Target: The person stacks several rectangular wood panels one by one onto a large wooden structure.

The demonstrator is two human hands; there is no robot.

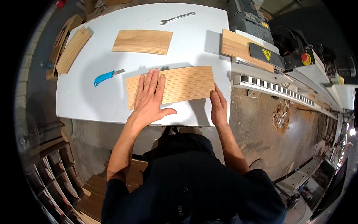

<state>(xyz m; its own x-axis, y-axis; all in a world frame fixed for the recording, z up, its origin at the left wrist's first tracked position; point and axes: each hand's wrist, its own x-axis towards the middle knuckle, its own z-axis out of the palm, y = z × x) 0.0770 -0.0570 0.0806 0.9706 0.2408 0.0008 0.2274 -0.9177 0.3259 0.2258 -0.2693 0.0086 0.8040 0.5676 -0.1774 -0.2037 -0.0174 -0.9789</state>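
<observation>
In the head view, we look down on a white counter (93,106), with a light wooden board (190,84) lying toward its near edge, in front of our body. Lines run along the board's length; we cannot tell whether they are grooves or joints between strips. Our hands are apart. The left hand (148,100) presses flat on the board's left half, fingers together and pointing toward 12 o'clock, thumb stretched toward 3 o'clock. The right hand (219,106) touches the board's right end at its near corner; its fingers are partly hidden, so we cannot tell whether they are clamped on it.

Taking the board as the middle of the clock, a blue-handled knife (104,78) lies near it at 9 o'clock, blade exposed. A pile of wooden strips (74,50) sits at 10 o'clock, a plain wooden panel (142,42) at 11 and a metal wrench (177,18) at 12. At 2 o'clock, another panel (233,44) rests beside a machine, partly beneath its black guard (263,55).
</observation>
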